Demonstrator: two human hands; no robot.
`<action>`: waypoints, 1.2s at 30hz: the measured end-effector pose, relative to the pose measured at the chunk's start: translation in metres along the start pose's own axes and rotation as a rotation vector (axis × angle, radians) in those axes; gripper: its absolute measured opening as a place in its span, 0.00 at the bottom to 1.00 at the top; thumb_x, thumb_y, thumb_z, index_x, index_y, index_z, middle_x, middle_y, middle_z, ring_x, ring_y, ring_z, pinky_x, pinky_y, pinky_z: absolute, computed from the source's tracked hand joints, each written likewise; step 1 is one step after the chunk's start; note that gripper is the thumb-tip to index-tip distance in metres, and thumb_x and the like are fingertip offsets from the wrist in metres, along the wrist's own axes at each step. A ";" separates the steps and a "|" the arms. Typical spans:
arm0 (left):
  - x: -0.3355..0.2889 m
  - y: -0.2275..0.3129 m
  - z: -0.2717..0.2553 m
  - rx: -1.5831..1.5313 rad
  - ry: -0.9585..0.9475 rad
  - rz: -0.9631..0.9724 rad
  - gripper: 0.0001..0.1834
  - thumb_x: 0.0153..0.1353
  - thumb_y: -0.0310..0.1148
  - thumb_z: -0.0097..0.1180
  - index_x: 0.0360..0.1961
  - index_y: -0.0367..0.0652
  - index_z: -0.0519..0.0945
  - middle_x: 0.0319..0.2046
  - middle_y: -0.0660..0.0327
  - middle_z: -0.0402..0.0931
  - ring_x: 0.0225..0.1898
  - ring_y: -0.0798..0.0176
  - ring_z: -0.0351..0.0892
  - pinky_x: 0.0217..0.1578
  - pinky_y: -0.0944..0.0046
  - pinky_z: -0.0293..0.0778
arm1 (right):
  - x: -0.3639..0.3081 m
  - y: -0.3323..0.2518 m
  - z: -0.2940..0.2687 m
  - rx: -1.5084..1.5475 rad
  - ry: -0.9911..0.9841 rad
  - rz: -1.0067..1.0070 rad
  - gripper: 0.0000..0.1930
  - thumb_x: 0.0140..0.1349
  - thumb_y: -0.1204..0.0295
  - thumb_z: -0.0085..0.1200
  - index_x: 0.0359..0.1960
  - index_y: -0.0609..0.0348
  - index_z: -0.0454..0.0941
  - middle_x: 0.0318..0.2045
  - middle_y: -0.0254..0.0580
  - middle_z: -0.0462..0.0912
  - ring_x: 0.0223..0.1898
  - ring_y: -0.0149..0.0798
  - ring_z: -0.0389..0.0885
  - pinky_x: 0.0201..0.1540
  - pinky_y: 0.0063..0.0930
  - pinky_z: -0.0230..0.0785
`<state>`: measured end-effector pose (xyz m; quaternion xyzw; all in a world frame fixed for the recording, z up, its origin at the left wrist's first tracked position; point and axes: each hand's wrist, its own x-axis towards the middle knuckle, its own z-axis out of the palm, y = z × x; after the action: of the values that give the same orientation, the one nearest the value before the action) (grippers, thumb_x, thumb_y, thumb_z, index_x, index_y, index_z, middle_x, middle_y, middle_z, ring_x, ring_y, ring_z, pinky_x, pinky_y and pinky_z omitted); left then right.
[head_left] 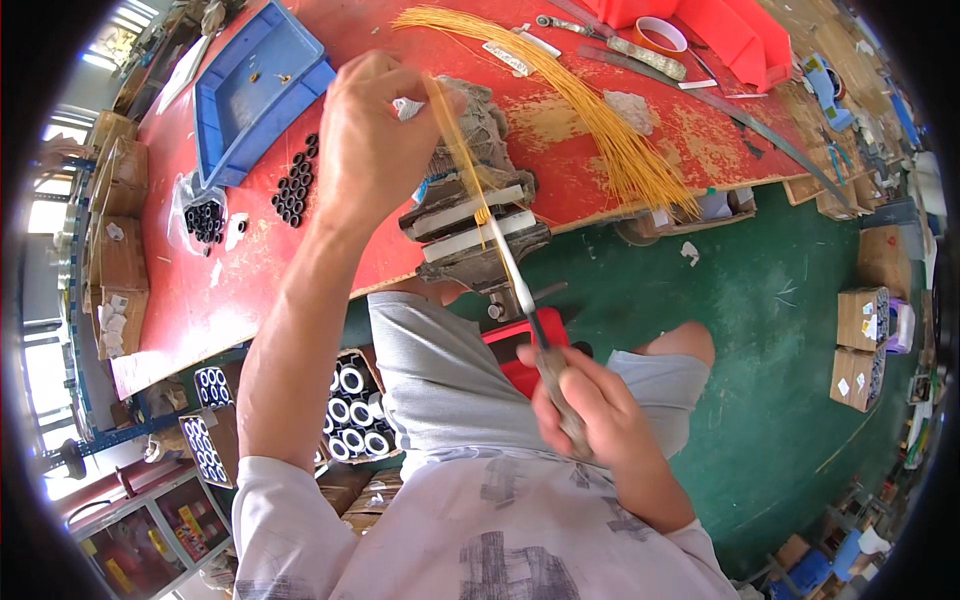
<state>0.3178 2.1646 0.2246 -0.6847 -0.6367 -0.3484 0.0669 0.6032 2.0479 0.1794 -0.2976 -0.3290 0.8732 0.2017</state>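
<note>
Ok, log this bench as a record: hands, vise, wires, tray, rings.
left hand: raised, holding a blurred yellow strand
right hand: gripping a tool, far end at the vise
vise: at near edge of red table
wires: yellow bundle on the table
tray: blue, small bits inside
rings: black, loose beside the tray, more in a bag

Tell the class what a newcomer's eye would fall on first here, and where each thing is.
Probably the sweeping bundle of thin yellow strands at the upper right of the worn red table. Next, the grey vise at the table's near edge, with the left hand to its left and the right hand gripping a long tool. The blue tray stands out at upper left.
</note>
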 end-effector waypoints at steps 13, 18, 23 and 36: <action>0.006 0.015 -0.057 -0.073 0.278 -0.187 0.14 0.55 0.34 0.67 0.41 0.38 0.84 0.34 0.57 0.82 0.41 0.65 0.80 0.47 0.63 0.73 | -0.048 0.021 -0.014 -0.306 0.091 -0.089 0.19 0.75 0.68 0.38 0.61 0.66 0.67 0.21 0.31 0.70 0.20 0.25 0.66 0.25 0.21 0.61; -0.054 0.070 -0.041 0.046 -0.142 0.383 0.20 0.39 0.32 0.74 0.38 0.47 0.84 0.48 0.59 0.77 0.60 0.42 0.68 0.59 0.41 0.66 | -0.069 0.019 -0.015 -0.324 0.034 -0.072 0.20 0.73 0.71 0.39 0.63 0.68 0.66 0.21 0.32 0.70 0.22 0.26 0.67 0.27 0.23 0.62; -0.031 0.052 -0.041 0.086 -0.015 0.487 0.10 0.43 0.28 0.71 0.30 0.46 0.85 0.37 0.64 0.79 0.56 0.45 0.71 0.57 0.44 0.62 | -0.099 -0.001 -0.007 -0.268 0.121 0.041 0.21 0.67 0.77 0.36 0.60 0.68 0.70 0.22 0.35 0.71 0.21 0.27 0.66 0.28 0.22 0.61; 0.012 -0.014 0.021 0.206 -0.106 0.189 0.09 0.53 0.30 0.68 0.28 0.36 0.81 0.35 0.53 0.79 0.43 0.47 0.77 0.47 0.54 0.71 | 0.035 -0.001 0.011 0.184 -0.053 -0.050 0.22 0.77 0.63 0.35 0.64 0.65 0.65 0.25 0.34 0.73 0.19 0.25 0.68 0.23 0.20 0.61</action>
<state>0.3120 2.1885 0.2112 -0.7485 -0.6043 -0.2368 0.1358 0.5703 2.0625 0.1735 -0.2463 -0.2598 0.9020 0.2413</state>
